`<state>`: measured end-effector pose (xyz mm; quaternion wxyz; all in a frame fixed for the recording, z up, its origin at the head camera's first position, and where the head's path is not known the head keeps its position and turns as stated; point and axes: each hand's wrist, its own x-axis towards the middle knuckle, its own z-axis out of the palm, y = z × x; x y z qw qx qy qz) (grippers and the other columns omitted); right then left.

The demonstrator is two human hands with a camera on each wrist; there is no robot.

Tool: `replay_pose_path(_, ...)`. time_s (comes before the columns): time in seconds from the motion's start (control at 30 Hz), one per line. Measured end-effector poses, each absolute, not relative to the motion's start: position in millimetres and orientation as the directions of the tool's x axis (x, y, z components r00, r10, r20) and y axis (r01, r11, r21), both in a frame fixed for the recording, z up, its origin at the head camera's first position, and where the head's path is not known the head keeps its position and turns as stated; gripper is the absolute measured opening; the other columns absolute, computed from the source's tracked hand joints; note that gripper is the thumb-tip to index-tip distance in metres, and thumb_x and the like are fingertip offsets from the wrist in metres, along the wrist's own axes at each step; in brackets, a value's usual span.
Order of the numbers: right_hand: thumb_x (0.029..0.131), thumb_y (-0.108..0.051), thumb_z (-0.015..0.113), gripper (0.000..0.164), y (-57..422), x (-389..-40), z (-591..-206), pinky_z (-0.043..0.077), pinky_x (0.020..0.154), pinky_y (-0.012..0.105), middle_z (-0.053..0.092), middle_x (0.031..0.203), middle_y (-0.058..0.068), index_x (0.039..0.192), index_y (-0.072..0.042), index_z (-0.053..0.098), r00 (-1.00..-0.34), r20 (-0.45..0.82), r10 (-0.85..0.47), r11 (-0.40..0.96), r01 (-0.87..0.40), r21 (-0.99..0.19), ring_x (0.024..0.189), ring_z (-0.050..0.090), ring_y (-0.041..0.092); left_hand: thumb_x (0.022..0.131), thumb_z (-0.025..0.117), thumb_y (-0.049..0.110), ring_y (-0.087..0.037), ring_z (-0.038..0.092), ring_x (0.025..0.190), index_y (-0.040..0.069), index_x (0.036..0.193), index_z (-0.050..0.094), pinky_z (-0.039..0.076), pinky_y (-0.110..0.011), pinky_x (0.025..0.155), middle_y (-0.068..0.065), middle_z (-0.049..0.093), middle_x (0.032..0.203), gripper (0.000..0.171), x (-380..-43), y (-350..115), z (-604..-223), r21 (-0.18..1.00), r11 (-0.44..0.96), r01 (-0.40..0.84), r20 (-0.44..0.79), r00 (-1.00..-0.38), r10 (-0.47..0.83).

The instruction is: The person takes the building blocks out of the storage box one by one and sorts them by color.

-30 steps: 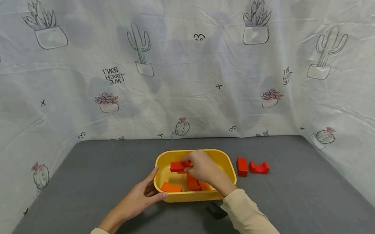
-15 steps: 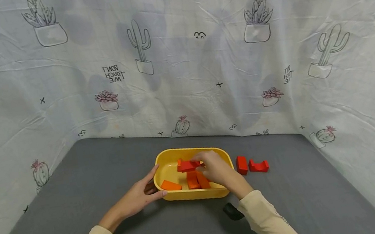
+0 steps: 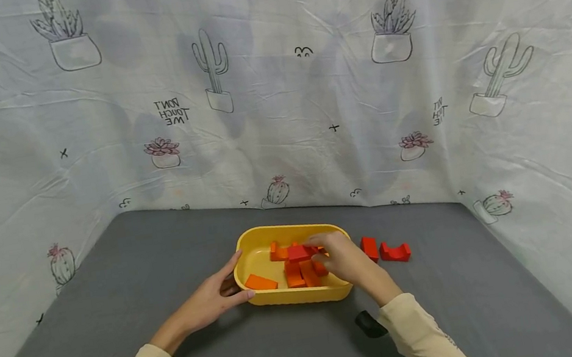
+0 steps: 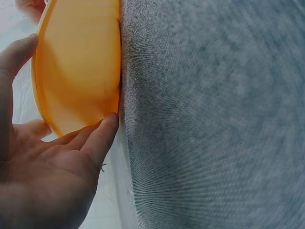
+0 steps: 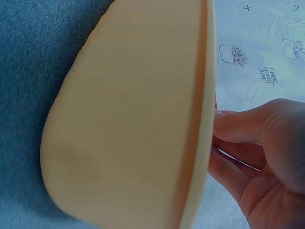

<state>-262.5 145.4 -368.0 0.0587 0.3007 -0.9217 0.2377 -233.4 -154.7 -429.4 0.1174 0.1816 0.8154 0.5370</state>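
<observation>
My left hand (image 3: 207, 301) grips the left end of a yellow plastic bin (image 3: 298, 296), thumb at the near rim and fingers around the end. In the left wrist view, the left hand (image 4: 57, 167) has its fingers against the yellow wall (image 4: 81, 62). Over the right half of the bin, my right hand (image 3: 339, 257) pinches a red block (image 3: 299, 253) between thumb and fingers. In the right wrist view, the bin's wall (image 5: 128, 119) hides that block, and the right hand's (image 5: 267, 157) fingertips reach behind the rim. Several orange blocks lie below, one orange block (image 3: 261, 282) apart at the left.
Right of the bin, on the grey tabletop (image 3: 268, 354), stand a red rectangular block (image 3: 369, 248) and a red block with a curved notch (image 3: 395, 252). A white sheet with cactus drawings (image 3: 276, 112) hangs behind and along both sides.
My right hand has moved right inside the bin with the red block, uncovering more orange blocks. The left hand keeps its hold on the bin's left end.
</observation>
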Motion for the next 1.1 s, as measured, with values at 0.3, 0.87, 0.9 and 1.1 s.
replay_pose_path(0.3, 0.083, 0.005, 0.073, 0.034, 177, -260, -367, 0.058, 0.083, 0.037, 0.07, 0.114, 0.011, 0.117, 0.0, 0.071, -0.812, 0.31, -0.495, 0.689, -0.584, -0.429, 0.101, 0.068, 0.025, 0.091, 0.071, 0.037, -0.033, 0.043, 0.136, 0.019, 0.159, 0.009, 0.05, -0.033, 0.098, -0.018, 0.015, 0.161, 0.094, -234, -153, -429, 0.925, 0.344, 0.164, 0.001, -0.903, 0.429)
replay_pose_path(0.87, 0.083, 0.006, 0.073, 0.036, 222, -261, -367, 0.059, 0.074, 0.031, 0.065, 0.122, 0.02, 0.119, 0.003, 0.069, -0.829, 0.307, -0.467, 0.688, -0.559, -0.463, 0.098, 0.069, 0.03, 0.092, 0.07, 0.033, -0.036, 0.041, 0.136, 0.015, 0.159, 0.008, 0.049, -0.031, 0.098, -0.023, 0.019, 0.159, 0.093, -232, -155, -427, 0.924, 0.329, 0.193, 0.029, -0.896, 0.444)
replay_pose_path(0.9, 0.083, 0.006, 0.073, 0.036, 225, -261, -366, 0.059, 0.074, 0.032, 0.065, 0.122, 0.019, 0.119, 0.002, 0.07, -0.829, 0.315, -0.462, 0.691, -0.56, -0.457, 0.099, 0.068, 0.029, 0.092, 0.07, 0.034, -0.037, 0.042, 0.136, 0.015, 0.159, 0.008, 0.049, -0.031, 0.098, -0.023, 0.019, 0.159, 0.093, -232, -154, -427, 0.923, 0.332, 0.194, 0.029, -0.896, 0.442)
replay_pose_path(1.1, 0.082, 0.009, 0.073, 0.034, 251, -262, -366, 0.058, 0.08, 0.039, 0.067, 0.119, 0.019, 0.115, 0.003, 0.071, -0.833, 0.358, -0.423, 0.703, -0.55, -0.451, 0.1, 0.068, 0.032, 0.09, 0.072, 0.035, -0.034, 0.043, 0.136, 0.018, 0.159, 0.009, 0.049, -0.032, 0.099, -0.02, 0.018, 0.16, 0.094, -232, -152, -425, 0.924, 0.345, 0.166, 0.006, -0.907, 0.42)
